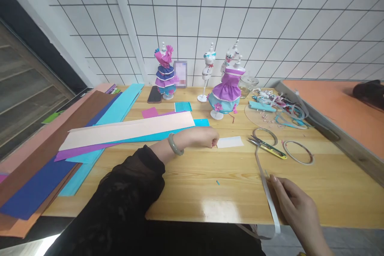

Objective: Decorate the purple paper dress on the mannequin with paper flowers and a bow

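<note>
My left hand [203, 137] reaches across the wooden table [210, 184] and pinches the left edge of a small white paper piece [230, 142]. A green bangle sits on that wrist. My right hand [295, 204] rests near the table's front edge, its fingers pressed on a long white ribbon strip [266, 192] that runs from the scissors area down over the edge. Small yellow-handled snips [267, 146] lie just past the white paper.
Long sheets of crepe paper [90, 136] in pink, purple, blue, cyan and brown cover the left side. Mini mannequins in paper dresses [225, 92] stand at the back with a phone [155, 94]. Tape rolls [298, 152], ribbon scraps and a glass jar [248, 85] lie right.
</note>
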Demonstrator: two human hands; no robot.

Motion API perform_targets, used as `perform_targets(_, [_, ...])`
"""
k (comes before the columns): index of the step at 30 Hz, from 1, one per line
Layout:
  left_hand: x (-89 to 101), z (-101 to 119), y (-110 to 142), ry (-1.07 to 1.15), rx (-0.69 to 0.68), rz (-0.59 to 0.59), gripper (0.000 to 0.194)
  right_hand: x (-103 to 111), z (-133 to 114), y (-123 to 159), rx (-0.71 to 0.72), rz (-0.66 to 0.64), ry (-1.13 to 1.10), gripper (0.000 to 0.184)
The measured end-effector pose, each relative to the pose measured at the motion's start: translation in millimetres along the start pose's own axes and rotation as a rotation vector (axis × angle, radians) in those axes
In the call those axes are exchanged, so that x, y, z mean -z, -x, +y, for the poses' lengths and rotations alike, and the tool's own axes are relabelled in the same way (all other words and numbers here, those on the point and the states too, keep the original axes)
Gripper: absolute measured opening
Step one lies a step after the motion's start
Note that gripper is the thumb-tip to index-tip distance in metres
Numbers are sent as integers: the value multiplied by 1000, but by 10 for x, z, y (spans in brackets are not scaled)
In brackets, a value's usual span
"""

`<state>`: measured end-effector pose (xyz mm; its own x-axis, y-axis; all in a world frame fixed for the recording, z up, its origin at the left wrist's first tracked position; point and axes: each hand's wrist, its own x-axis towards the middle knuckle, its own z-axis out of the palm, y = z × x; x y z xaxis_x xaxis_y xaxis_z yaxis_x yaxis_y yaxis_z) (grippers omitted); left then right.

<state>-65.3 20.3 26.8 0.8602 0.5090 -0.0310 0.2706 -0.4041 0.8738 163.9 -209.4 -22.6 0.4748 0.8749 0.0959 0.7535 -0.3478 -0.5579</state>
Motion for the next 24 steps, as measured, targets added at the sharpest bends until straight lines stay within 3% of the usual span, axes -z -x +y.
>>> perform_targets(5, [-14, -144, -61, 6, 34, 44, 22, 31, -13, 10, -46, 65, -95, 34])
perform_targets(8, [4, -169, -85, -44, 4, 56, 20, 36, -183, 30, 86, 144, -112, 27])
perform_targets(10, [17, -128, -82, -94, -15, 48, 21, -2, -397, 49, 326, 55, -106, 20])
perform_targets(14, [60, 53, -32, -142, -29, -102, 17, -188, -868, 84, 664, -309, -19, 19])
perform_targets(16, [86, 149, -2, -149, -27, -156, 15, -300, -1000, 89, 709, -367, 55, 20])
perform_targets(20, [114, 240, 5, -1, -47, -52, 20, -463, -992, 83, 750, -346, 178, 20])
perform_targets(24, [73, 179, -70, 84, 16, -208, 13, -464, -911, 76, 751, -346, 178, 20])
